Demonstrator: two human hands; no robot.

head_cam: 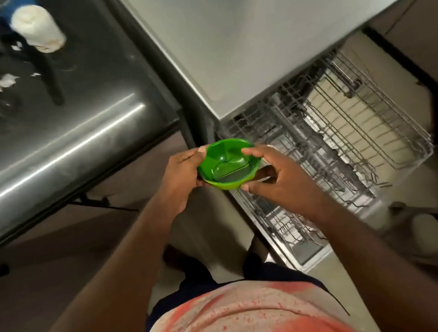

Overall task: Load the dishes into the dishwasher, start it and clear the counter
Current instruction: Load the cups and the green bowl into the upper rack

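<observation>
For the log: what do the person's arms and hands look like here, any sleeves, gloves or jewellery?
The left hand and right hand are ungloved, and no watch, bracelet or ring shows. Both forearms are uncovered, with no sleeve in view. The shirt is pale with red-pink blotches, worn over dark shorts.

Figure: I am viewing a tan tiled floor [58, 272], its seams showing at upper right. A dark steel table [53, 138] is standing at left on a black frame [96, 204]; overhead light is glinting in streaks along its rounded front edge.
</observation>
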